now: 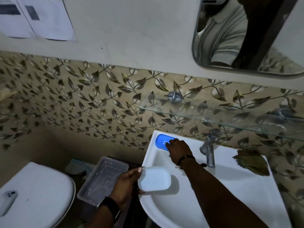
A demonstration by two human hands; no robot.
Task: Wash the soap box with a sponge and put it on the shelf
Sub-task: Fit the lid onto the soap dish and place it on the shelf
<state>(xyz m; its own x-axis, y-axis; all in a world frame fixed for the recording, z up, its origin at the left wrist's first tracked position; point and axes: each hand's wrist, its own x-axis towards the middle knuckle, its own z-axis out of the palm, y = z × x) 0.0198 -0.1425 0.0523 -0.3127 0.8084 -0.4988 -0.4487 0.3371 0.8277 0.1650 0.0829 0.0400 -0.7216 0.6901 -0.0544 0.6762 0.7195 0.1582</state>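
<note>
We see the left hand [126, 185] gripping the white soap box tray [154, 178] by its rim over the sink [230, 186], likely so drips fall inside. The right hand [178, 150] reaches the blue lid [162, 141] on the sink's back corner, fingers [169, 143] touching it; a firm grasp cannot be told. The glass shelf [213, 116] waits above.

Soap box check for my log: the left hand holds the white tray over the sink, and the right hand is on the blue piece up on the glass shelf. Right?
Not quite. The blue piece lies on the sink rim by the tap, below the glass shelf, as the head view shows. The left hand does hold the white tray; the right hand is on the blue piece.
</note>
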